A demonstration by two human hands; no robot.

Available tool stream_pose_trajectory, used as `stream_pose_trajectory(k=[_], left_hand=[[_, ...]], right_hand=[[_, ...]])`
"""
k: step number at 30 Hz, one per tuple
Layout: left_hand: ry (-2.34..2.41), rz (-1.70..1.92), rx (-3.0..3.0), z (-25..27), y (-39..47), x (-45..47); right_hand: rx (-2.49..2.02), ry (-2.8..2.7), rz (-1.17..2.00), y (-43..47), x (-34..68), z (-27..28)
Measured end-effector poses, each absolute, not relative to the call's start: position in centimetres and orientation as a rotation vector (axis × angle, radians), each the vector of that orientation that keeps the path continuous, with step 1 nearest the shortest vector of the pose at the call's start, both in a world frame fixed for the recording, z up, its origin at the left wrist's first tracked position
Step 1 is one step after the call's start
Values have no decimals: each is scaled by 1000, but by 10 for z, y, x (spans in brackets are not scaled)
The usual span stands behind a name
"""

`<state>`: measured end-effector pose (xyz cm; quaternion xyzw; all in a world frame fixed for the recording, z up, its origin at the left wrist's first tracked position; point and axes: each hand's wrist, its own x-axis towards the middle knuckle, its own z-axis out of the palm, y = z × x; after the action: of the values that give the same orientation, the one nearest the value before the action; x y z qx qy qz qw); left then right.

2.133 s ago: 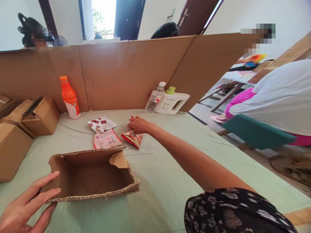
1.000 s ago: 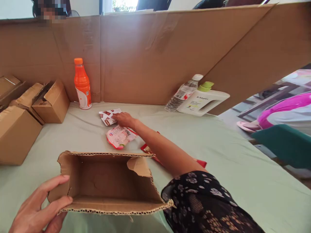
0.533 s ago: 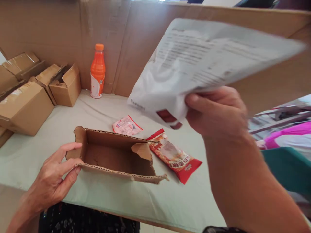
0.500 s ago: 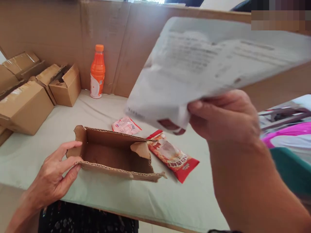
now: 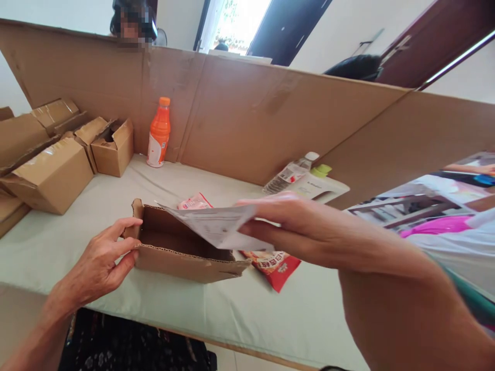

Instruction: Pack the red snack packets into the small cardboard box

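An open, torn cardboard box (image 5: 181, 260) lies on the pale green table cover. My left hand (image 5: 102, 260) grips its left end wall. My right hand (image 5: 286, 224) holds a flat white packet with printed text (image 5: 214, 229) level over the box's open top. A red snack packet (image 5: 276, 265) lies just right of the box, partly hidden by my right hand. A pink and white packet (image 5: 193, 202) lies behind the box, partly hidden by the white packet.
An orange drink bottle (image 5: 158, 135) stands by the cardboard screen (image 5: 247, 123). Several closed cardboard boxes (image 5: 50, 172) stack at the left. A clear water bottle (image 5: 290, 174) and a white jug (image 5: 323, 185) lie at the back right. A person sits behind the screen.
My right hand picked the white packet off the table, lifted it near the camera, then lowered it flat over the box. My left hand stays on the box.
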<state>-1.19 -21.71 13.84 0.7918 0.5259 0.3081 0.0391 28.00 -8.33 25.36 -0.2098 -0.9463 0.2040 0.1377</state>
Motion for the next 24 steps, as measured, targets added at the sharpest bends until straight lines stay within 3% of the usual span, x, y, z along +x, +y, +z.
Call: stream_pose_trajectory(k=[6,14,21,24], left_hand=[[1648,917,2458,134,-218,-16],[1511,879,2691,168,-215,7],[1409,-228,2537,199,-176,45],[1293,-509,2447,204,-159,52]], right_hand=[[-704,-3375,538,-76,230,217],[-662,-3406,534,-77,214,175],[-529,-3312,677,-78,220,157],[-468,-3274,745,-74,224,151]])
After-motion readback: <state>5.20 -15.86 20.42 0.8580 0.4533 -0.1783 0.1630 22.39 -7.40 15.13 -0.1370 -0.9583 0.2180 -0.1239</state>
